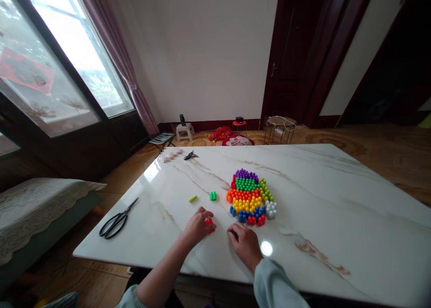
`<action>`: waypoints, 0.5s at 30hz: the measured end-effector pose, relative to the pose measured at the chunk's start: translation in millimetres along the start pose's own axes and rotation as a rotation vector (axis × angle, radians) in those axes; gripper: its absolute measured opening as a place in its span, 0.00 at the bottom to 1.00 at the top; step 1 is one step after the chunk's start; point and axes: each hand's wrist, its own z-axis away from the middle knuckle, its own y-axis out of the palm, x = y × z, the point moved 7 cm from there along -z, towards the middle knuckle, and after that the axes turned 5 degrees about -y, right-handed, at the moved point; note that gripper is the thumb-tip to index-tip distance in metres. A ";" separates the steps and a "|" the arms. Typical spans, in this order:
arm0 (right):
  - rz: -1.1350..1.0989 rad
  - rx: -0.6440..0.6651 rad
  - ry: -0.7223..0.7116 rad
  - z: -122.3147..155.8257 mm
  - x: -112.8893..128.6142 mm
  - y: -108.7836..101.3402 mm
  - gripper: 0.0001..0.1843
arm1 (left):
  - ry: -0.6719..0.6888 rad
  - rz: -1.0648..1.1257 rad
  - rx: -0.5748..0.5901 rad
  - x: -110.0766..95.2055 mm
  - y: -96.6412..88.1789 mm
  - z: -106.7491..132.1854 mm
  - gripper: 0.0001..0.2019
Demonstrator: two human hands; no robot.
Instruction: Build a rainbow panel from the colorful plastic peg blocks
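Note:
My left hand reaches over a small group of glossy red capsule-like pieces on the table, its fingers bent around them and touching. My right hand rests on the tabletop to the right, fingers curled inward; whatever they may hold is hidden. Just beyond it lies a tight block of shiny round-ended plastic pieces, sorted by colour into purple, green, orange, yellow, blue and red rows, with lime and white clusters along the right side. A few loose green pieces and a lime stick-like piece lie beyond my left hand.
Black-handled scissors lie at the left of the white marble-patterned table. Dark pliers and a blurred-out item are near the far left edge. Stools, including a white one, stand on the floor beyond.

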 end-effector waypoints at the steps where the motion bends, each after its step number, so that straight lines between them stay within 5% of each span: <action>1: -0.010 0.001 0.009 -0.2 0.0 -0.4 0.10 | 0.017 0.027 0.028 -1.2 4.3 4.7 0.13; 9: -0.108 0.048 -0.027 0.8 5.7 -2.2 0.11 | 0.066 0.118 0.055 -24.1 32.0 27.1 0.10; 15: -0.149 -0.047 -0.048 0.6 2.1 -8.8 0.17 | 0.137 0.338 -0.184 -41.5 36.6 25.0 0.08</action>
